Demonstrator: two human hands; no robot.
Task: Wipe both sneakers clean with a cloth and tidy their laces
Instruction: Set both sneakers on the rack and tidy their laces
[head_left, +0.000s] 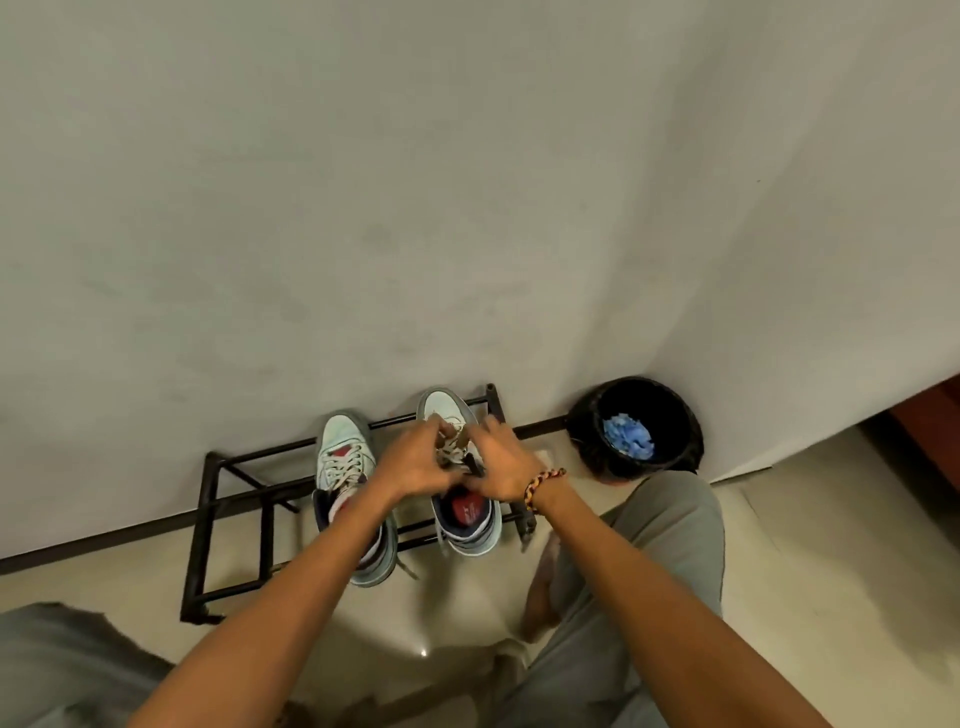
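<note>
Two white sneakers with grey soles and dark blue collars stand side by side on a low black metal rack (208, 525), toes toward the wall. The left sneaker (344, 457) has its laces criss-crossed, one end trailing off the heel side. Over the right sneaker (470, 525), which shows a red insole, both hands meet. My left hand (415, 460) pinches the pale laces (451, 442) at the tongue. My right hand (501, 460), with a braided wristband, pinches the same laces from the other side. I see no cloth near the shoes.
A black round bin (640, 427) with crumpled blue material inside sits in the corner right of the rack. A pale wall rises directly behind. My knees in grey trousers (649, 561) flank the beige tiled floor (457, 613).
</note>
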